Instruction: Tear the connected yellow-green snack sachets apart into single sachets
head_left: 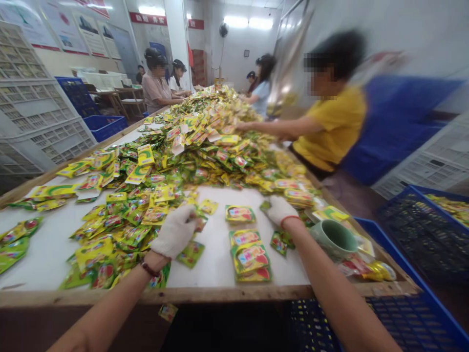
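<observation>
My left hand (174, 232), in a white knit glove, is closed with its fingertips on a small printed packet (201, 223), partly blurred. A green packet (191, 254) lies just below that hand on the white tabletop. My right hand (281, 211), gloved too, has its fingers bent around the edge of a green packet (265, 206). Between the hands stand flat yellow-and-green boxes with a watermelon picture: one box (240, 213) lies alone, and a short overlapping row (251, 259) is nearer to me. Loose packets (279, 243) lie under my right wrist.
A large heap of packets and boxes (220, 146) covers the table's middle. A green cup (335, 238) stands by my right forearm. Blue crates (421, 313) are at the right, white crates (44, 117) at the left. A co-worker in yellow (330, 127) reaches into the heap; others work farther back.
</observation>
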Action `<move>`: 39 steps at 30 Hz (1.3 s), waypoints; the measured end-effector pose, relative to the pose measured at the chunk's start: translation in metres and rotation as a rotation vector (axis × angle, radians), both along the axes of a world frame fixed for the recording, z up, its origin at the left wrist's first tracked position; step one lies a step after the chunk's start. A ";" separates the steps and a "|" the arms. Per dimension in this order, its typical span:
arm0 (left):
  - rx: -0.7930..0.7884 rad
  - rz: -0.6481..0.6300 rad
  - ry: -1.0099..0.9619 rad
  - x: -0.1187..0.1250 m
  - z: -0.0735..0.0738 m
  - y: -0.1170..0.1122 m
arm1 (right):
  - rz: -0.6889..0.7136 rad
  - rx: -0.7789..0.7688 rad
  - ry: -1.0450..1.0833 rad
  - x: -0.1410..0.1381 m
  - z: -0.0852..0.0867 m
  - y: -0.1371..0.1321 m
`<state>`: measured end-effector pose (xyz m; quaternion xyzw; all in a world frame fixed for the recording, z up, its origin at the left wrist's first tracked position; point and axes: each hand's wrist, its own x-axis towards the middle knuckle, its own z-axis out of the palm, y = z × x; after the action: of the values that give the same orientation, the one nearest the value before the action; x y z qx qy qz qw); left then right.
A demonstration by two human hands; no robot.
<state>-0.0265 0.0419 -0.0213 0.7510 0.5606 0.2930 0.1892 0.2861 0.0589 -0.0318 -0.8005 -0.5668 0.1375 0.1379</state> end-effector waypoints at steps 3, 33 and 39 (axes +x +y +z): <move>-0.316 0.043 -0.574 -0.001 0.005 -0.014 | 0.005 0.000 0.026 0.000 -0.001 -0.003; -0.282 -0.042 -0.263 0.036 0.002 0.059 | 0.394 0.492 0.842 -0.068 0.024 -0.064; -0.522 -0.111 -0.746 0.038 0.013 -0.015 | 0.489 0.295 0.921 -0.083 0.026 -0.069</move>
<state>0.0114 0.0264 -0.0084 0.5504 0.4680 0.3815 0.5766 0.2035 -0.0097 -0.0057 -0.4743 -0.6307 0.4213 0.4469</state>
